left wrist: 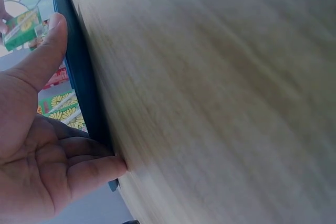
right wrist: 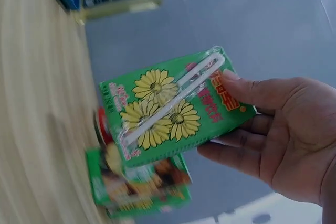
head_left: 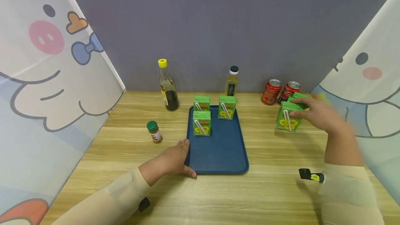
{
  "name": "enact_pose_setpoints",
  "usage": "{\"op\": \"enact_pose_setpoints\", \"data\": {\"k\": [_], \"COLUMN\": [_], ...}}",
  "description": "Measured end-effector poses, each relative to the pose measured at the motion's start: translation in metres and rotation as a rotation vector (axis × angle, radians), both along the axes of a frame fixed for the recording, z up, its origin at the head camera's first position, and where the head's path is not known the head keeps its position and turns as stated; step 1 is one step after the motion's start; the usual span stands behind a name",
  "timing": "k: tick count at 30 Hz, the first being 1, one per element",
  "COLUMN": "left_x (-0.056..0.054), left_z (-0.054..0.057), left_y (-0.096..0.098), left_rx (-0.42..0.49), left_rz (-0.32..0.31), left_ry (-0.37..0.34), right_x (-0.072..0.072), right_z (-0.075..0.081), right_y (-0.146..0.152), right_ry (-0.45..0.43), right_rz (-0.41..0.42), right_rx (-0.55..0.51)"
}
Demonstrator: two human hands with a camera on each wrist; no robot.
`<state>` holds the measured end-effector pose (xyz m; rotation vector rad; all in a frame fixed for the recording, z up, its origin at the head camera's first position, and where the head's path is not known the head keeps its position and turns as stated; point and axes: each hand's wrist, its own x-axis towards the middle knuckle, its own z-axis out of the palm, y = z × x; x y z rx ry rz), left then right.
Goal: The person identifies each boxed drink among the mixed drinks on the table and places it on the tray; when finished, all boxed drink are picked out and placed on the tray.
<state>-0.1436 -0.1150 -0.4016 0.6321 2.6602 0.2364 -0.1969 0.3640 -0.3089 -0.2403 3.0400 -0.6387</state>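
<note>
My right hand [head_left: 318,114] pinches a green drink carton [right wrist: 163,108] between thumb and fingers, above the table at the right. Yellow flowers and a white straw mark the carton's front. My left hand [head_left: 173,159] rests against the front left corner of a blue tray [head_left: 218,152], thumb along the front edge and fingers at the left edge. On the tray stand three similar cartons: two in the left column, one behind the front carton [head_left: 201,123], and another carton [head_left: 226,107] at the back right. Behind the held carton, more green packaging [right wrist: 142,187] shows, partly hidden.
Two red cans, one front left [head_left: 271,92], stand at the back right. A dark sauce bottle [head_left: 170,93] with a yellow cap and a green-capped spice jar [head_left: 155,133] are left of the tray. Behind the tray stands a pale yellow bottle [head_left: 232,82]. A grey wall closes the back.
</note>
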Motion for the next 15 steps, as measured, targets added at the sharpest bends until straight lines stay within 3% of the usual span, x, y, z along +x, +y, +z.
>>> {"op": "enact_pose_setpoints", "data": {"k": [15], "left_x": [0.000], "left_z": [0.001], "left_y": [0.001], "left_rx": [-0.005], "left_rz": [0.005], "left_ry": [0.000], "right_x": [-0.026], "right_z": [-0.029], "right_y": [-0.095], "right_ry": [0.002], "right_rz": [0.156], "right_rx": [-0.172]}}
